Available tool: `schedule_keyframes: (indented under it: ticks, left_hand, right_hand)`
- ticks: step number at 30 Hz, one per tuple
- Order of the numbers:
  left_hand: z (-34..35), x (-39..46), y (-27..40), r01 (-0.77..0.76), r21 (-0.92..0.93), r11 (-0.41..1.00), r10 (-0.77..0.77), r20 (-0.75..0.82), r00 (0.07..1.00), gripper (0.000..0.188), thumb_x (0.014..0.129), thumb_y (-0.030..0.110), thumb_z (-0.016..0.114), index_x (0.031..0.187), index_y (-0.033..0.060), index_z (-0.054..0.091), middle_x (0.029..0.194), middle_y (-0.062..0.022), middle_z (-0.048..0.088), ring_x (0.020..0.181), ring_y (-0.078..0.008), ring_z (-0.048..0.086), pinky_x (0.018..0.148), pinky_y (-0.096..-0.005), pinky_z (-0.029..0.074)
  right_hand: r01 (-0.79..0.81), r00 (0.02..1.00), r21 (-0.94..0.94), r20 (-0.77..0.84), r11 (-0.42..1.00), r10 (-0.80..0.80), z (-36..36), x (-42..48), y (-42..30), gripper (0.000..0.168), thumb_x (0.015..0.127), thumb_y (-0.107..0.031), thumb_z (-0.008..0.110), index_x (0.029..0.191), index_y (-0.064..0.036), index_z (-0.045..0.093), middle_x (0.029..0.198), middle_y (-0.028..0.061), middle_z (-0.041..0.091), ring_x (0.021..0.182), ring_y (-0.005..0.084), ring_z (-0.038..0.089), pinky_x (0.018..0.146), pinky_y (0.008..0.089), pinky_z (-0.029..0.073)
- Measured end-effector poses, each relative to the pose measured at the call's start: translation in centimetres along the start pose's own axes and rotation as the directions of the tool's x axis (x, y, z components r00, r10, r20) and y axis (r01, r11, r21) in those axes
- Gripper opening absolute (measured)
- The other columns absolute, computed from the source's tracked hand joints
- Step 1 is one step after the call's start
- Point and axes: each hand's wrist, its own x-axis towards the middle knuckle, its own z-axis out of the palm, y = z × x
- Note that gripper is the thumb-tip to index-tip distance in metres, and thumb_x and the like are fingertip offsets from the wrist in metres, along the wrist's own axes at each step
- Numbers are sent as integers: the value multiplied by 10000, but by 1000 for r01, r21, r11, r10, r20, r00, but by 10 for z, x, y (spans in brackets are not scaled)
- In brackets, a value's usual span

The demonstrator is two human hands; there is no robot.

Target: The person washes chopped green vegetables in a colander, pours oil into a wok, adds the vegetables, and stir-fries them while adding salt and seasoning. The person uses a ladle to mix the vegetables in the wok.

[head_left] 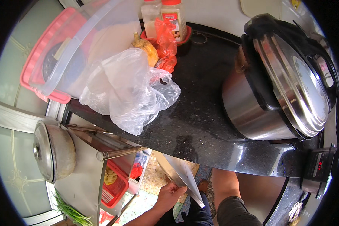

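Observation:
My left hand (pixel 172 195) grips the edge of an open cabinet door (pixel 180 175) below the black stone countertop (pixel 197 118), its thumb on the near face. My right forearm reaches down under the counter's front edge, and the right hand is out of view beneath it. Above, on the counter, lies a crumpled clear plastic bag (pixel 130 93). A large steel electric pressure cooker (pixel 257 104) with a black-handled lid stands at the right.
Left on the counter are a clear plastic bin (pixel 65 50), an orange gourd (pixel 147 50) and capped jars (pixel 173 21). A lidded pot (pixel 59 152), green stalks (pixel 70 209) and a red basket (pixel 117 189) are on a rack at the lower left.

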Motion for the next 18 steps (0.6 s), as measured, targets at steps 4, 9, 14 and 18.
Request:
schedule_keyframes:
  ticks: [4,9,14,18]
  left_hand:
    - [-3,-1,-2,17,55,998,-16,-5,1000,238,873,211,750,851,2,639,774,-14,647,689,-59,564,624,-223,461]
    - [3,2,9,39,-13,999,-39,4,999,201,882,181,734,931,7,645,820,-33,660,713,-99,608,656,-248,515]
    - [-1,-4,12,77,-80,994,-77,-1,997,161,878,161,734,909,32,643,825,-30,665,675,-101,610,641,-239,522]
    - [-12,-9,19,160,-53,986,-161,-12,987,152,888,128,713,810,116,583,754,-8,616,666,-142,628,627,-311,543]
  right_hand:
    - [-7,1000,118,14,993,6,-7,-11,-4,287,911,-161,606,1113,43,600,1005,172,683,872,334,673,699,428,581]
    - [-28,1000,309,19,951,23,-26,-33,-7,281,911,-151,604,1109,48,601,997,170,683,861,326,676,686,423,585]
    - [-65,998,516,56,854,42,-37,-70,-28,275,910,-141,602,1106,52,602,990,168,683,851,319,678,673,418,589]
    - [-188,982,668,136,720,130,-47,-121,-51,270,910,-133,601,1103,56,603,984,166,684,842,313,681,663,414,592]
